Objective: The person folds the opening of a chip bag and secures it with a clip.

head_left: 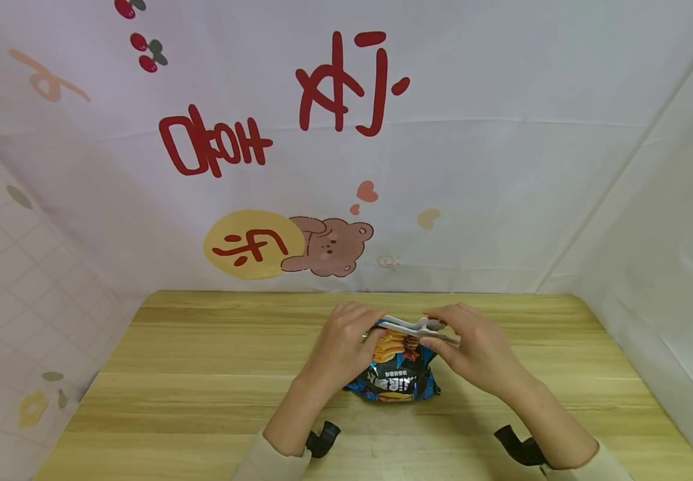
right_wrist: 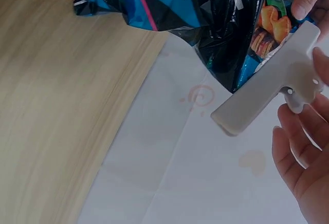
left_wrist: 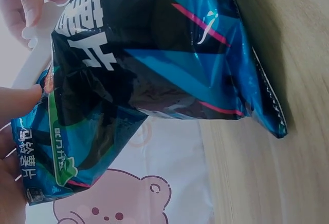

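A black and blue bag of potato chips [head_left: 395, 384] stands on the table in the head view, its top gathered up. My left hand [head_left: 341, 344] pinches one corner of the bag's top between thumb and fingers; the left wrist view shows the thumb [left_wrist: 20, 103] on the foil. A white bag clip [right_wrist: 267, 88] lies along the bag's top edge, its long bar reaching past the side of the bag. My right hand [head_left: 483, 344] holds the clip by its handle end, thumb on one side and fingers on the other.
The wooden table [head_left: 214, 381] meets a white printed cloth [head_left: 502, 200] at its back edge, with more cloth at both sides. Black curved pieces [head_left: 323, 439] sit at both wrists, beside the light sleeves.
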Available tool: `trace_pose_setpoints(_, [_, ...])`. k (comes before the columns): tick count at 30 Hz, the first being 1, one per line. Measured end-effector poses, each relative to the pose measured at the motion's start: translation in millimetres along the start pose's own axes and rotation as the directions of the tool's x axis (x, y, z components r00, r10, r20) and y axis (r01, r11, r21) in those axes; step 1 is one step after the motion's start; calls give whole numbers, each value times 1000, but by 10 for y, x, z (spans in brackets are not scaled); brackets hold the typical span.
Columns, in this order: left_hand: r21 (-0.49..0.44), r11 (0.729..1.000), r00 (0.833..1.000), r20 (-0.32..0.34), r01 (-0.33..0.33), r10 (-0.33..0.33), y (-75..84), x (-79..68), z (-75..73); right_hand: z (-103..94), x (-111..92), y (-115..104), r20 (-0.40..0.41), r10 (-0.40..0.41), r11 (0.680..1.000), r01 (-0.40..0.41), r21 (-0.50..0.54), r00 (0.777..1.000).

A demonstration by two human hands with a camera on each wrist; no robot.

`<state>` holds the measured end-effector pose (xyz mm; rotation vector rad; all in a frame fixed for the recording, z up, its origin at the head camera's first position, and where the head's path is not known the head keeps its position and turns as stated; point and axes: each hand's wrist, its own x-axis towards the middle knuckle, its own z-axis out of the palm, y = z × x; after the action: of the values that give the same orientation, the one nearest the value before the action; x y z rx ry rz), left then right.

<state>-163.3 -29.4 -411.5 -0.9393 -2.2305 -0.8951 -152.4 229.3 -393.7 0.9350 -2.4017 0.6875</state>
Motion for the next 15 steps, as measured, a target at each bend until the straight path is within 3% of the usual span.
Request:
trace_pose_setpoints(7, [-7,1000,1000,7,21,-21,-16,8,-41,-39,-59,7,31,96,995,-96,-7,995])
trace_pose_setpoints(15, [17,993,993,32,115,-115,-79,-61,-242,-180,-220,105,47,248,969,-247,-26,968])
